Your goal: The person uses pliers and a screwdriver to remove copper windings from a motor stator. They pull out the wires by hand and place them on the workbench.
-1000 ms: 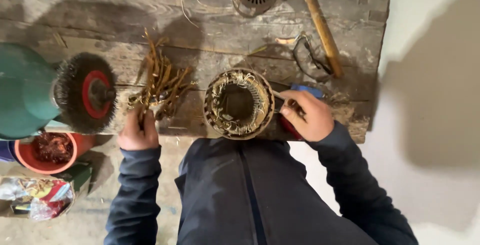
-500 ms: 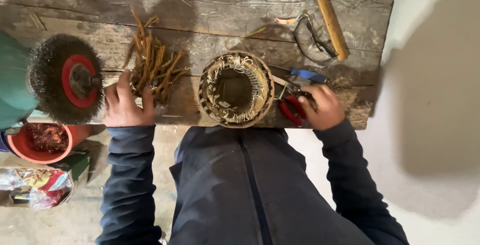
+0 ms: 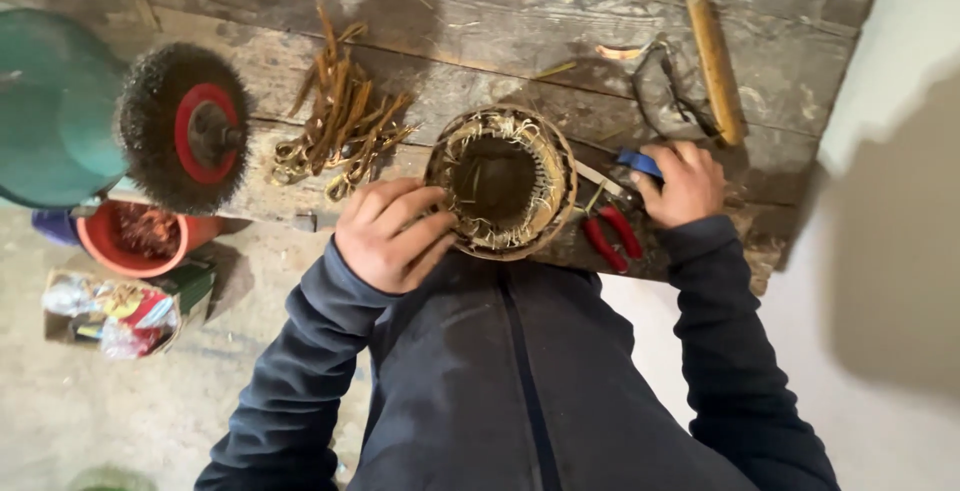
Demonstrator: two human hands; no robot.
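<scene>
A round motor stator (image 3: 503,183) with frayed copper windings lies on the worn wooden workbench (image 3: 560,21) at its near edge. My left hand (image 3: 388,234) grips the stator's left rim, fingers curled over it. My right hand (image 3: 678,184) rests to the right of the stator, closed on a blue-handled tool (image 3: 638,163). Red-handled pliers (image 3: 613,239) lie just below that hand at the bench edge.
A pile of stripped copper wire bundles (image 3: 340,121) lies left of the stator. A wire brush wheel (image 3: 185,129) on a green grinder (image 3: 50,106) juts in at left. A wooden-handled hammer (image 3: 708,41) and metal shears (image 3: 668,86) lie behind. An orange bucket (image 3: 135,241) of copper stands on the floor.
My left hand moved from the wire pile rightward onto the stator's rim. My right hand shifted from the red pliers up to the blue-handled tool. The view drifted slightly.
</scene>
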